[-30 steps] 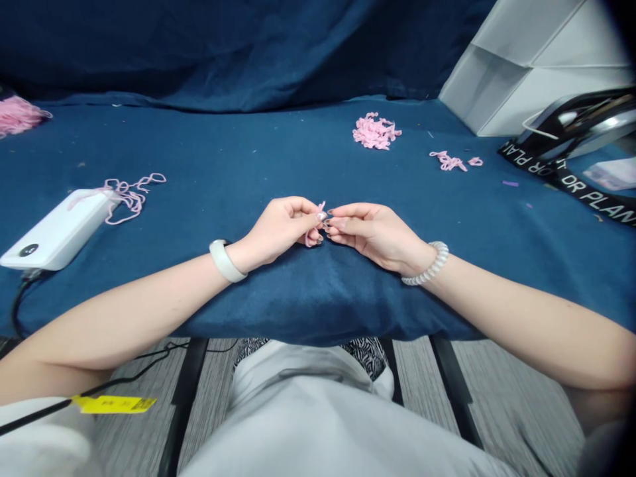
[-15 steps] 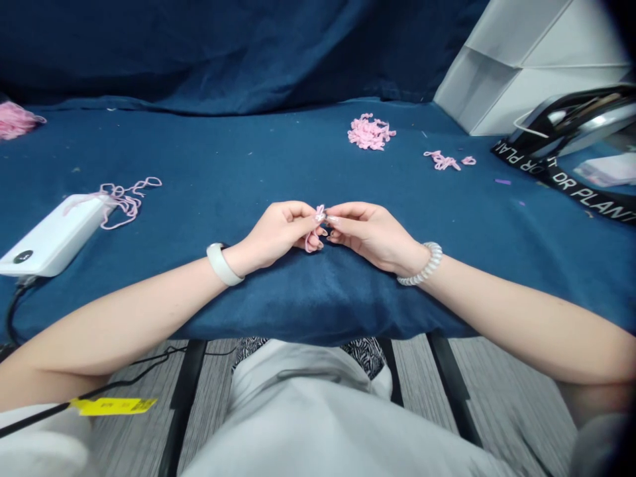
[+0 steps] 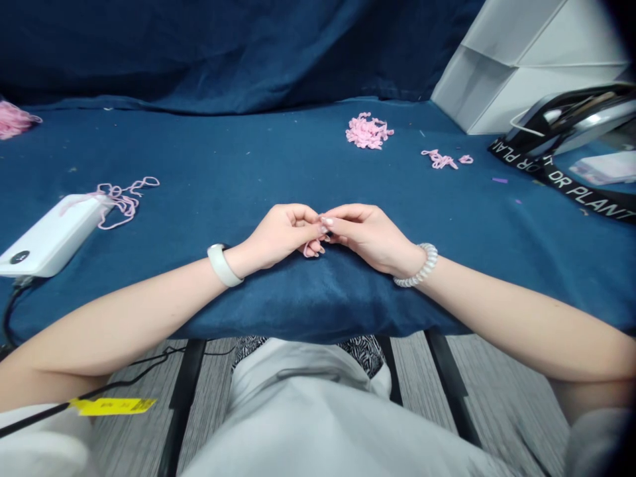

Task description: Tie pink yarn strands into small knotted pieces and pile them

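A small pink yarn loop (image 3: pixel 312 249) sits near the middle of the desk, pinched between the person's 2 hands, and only its lower curl shows below the fingers. The left hand (image 3: pixel 283 235) is curled closed, its fingers (image 3: pixel 301 213) bent around the yarn. The right hand (image 3: pixel 368 232) is closed too, its fingertips (image 3: pixel 338 215) touching the left hand at the yarn. A white wristband (image 3: pixel 223 265) circles the left wrist, a coiled bracelet (image 3: pixel 417 266) the right.

Both forearms rest on the padded front edge of the desk (image 3: pixel 223 152), which is covered in blue cloth. Toward the back edge lies a pile of pink yarn pieces (image 3: pixel 368 131), with 2 smaller pink scraps (image 3: pixel 440 159) to its right. At the left, a loose pink strand (image 3: pixel 122 202) touches a white power bank (image 3: pixel 52 235) with a black cable (image 3: pixel 12 308). More pink yarn (image 3: pixel 12 120) sits in the back left corner.

By the right edge, a black strap (image 3: pixel 566 185) reads "OR PLANT" – its other letters are cut off or curved away. A yellow tag (image 3: pixel 113 406) hangs below the front edge, its print too small to read.
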A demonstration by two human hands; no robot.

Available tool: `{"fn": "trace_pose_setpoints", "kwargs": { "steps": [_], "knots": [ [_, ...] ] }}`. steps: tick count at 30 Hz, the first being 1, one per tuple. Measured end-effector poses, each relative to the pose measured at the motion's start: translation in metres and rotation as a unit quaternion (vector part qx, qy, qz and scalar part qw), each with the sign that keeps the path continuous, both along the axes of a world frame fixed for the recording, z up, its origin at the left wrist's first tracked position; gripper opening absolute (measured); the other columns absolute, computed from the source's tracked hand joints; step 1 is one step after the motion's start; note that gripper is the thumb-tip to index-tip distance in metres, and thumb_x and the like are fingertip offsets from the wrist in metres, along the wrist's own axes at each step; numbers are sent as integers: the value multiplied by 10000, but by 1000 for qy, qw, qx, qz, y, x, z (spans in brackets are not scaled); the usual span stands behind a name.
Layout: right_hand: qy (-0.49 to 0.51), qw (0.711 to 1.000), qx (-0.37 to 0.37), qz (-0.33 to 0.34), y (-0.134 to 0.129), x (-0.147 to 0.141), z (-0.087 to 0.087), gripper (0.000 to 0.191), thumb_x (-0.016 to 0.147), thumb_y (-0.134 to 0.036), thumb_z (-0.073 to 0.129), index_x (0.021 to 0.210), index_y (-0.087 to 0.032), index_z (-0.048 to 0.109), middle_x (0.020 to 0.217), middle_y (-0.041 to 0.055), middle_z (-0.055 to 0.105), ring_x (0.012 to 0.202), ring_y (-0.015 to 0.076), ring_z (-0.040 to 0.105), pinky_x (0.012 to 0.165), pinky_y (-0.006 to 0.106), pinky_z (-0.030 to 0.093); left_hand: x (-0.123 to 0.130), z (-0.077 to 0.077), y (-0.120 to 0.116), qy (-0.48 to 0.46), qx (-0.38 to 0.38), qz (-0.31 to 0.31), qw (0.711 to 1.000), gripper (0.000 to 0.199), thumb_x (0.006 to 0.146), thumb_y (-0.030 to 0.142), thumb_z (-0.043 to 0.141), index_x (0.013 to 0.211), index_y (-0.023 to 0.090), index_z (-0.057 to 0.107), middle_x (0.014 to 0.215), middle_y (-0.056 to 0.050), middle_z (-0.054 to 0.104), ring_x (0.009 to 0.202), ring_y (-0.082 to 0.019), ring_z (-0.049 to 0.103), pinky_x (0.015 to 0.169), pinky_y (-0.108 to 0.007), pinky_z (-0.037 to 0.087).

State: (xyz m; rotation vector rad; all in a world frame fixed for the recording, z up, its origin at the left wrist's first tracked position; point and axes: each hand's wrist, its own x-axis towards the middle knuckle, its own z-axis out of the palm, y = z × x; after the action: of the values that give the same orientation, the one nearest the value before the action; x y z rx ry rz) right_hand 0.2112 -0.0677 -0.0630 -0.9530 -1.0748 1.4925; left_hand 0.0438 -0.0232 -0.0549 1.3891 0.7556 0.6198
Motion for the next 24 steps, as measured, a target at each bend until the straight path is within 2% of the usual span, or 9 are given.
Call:
{"fn": "trace_pose_setpoints", "kwargs": {
  "steps": [5, 12, 18, 21, 24],
  "knots": [
    [22, 998, -23, -45, 0, -3, 0, 232, 615, -336, 839, 752, -174, 745, 761, 22, 712, 703, 107, 627, 702, 257, 515, 0, 1, 1, -13, -10, 4, 1000, 124, 821, 177, 672, 756, 93, 609, 570, -43, 670, 480, -91, 621, 496, -171, 525],
    [77, 994, -9, -75, 2, 2, 0, 212, 633, -321, 835, 745, -193, 709, 759, -19, 673, 685, 73, 589, 723, 253, 515, 0, 1, 4, -74, -88, 39, 993, 144, 810, 191, 692, 782, 93, 590, 662, -36, 674, 505, -87, 619, 503, -195, 532],
    [181, 980, -2, -78, 2, 3, 4, 189, 724, -234, 773, 696, -180, 594, 861, -3, 707, 862, 101, 660, 900, 266, 519, 0, 3, 3, -144, -137, 35, 979, 77, 837, 88, 621, 780, 86, 569, 671, -22, 662, 466, -51, 561, 484, -174, 496],
    [198, 978, -16, -58, 0, 2, 9, 152, 774, -221, 725, 729, -175, 587, 774, -13, 690, 781, 97, 662, 836, 256, 544, -1, 1, 4, -160, -151, 15, 975, 124, 792, 113, 688, 769, 90, 568, 672, -19, 665, 477, -50, 563, 487, -170, 495],
    [186, 981, -21, -45, -3, 3, 11, 123, 809, -227, 686, 746, -167, 599, 615, -39, 610, 621, 75, 600, 714, 236, 548, -2, 0, 5, -164, -149, -4, 975, 212, 728, 173, 769, 775, 98, 576, 668, -11, 667, 493, -56, 572, 499, -180, 508]
  ]
}}
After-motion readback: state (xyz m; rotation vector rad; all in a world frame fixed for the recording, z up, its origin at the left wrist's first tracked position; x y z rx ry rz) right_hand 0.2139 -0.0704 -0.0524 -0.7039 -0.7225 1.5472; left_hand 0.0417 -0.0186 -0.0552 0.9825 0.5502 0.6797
